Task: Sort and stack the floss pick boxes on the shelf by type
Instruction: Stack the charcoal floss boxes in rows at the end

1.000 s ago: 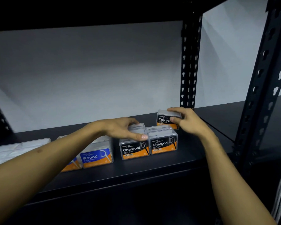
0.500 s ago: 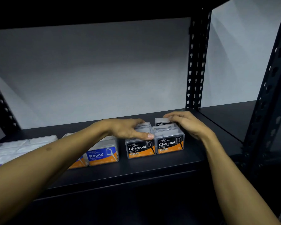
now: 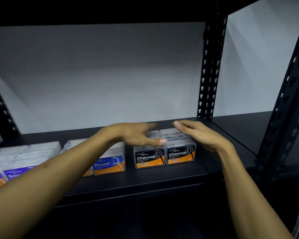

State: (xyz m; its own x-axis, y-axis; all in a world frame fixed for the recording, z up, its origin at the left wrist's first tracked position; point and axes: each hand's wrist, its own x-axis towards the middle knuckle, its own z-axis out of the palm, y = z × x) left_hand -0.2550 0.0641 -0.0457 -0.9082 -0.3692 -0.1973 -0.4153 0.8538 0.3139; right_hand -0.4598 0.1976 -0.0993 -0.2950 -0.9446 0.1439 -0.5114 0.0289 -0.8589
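Note:
Two clear Charcoal floss pick boxes stand side by side on the black shelf [image 3: 162, 180]: the left Charcoal box [image 3: 148, 157] and the right Charcoal box [image 3: 180, 154]. More clear boxes sit directly behind them. My left hand [image 3: 138, 135] lies flat on top of the left box, fingers extended. My right hand [image 3: 197, 133] rests flat against the right box's top and side. Neither hand grips a box. A blue Round box [image 3: 109, 163] stands further left, and purple Smooth boxes [image 3: 16, 175] at the far left, partly behind my forearm.
A black perforated upright [image 3: 209, 75] rises behind the boxes at the back right, and another upright [image 3: 286, 94] stands nearer on the right. A grey wall backs the shelf. Another shelf board [image 3: 240, 128] continues to the right.
My right hand set a Charcoal box down behind the right front box and let go; it now lies flat on that group. My left hand stayed on the left box.

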